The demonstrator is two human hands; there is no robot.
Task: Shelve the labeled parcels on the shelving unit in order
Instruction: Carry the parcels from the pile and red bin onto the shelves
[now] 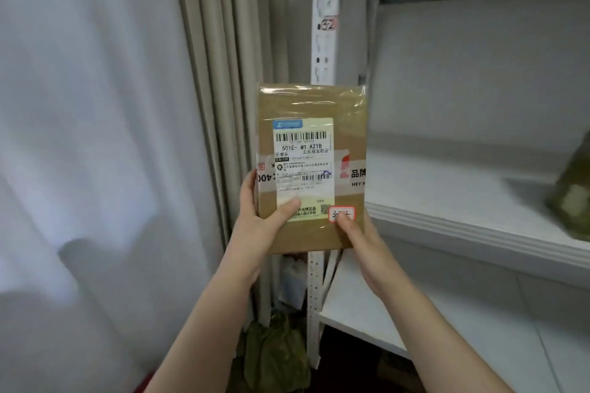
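Observation:
I hold a flat brown cardboard parcel upright in front of the white shelving unit's left post. It carries a white shipping label and a small red-edged handwritten sticker at its lower right. My left hand grips the parcel's lower left edge, thumb across the label. Gripping the lower right corner is my right hand, whose thumb covers part of the sticker. The post bears a small tag reading 32.
A white shelf board runs right of the parcel, with a greenish wrapped parcel on it at the far right. A lower board sits beneath. Beige and white curtains hang left. Green bags lie on the floor.

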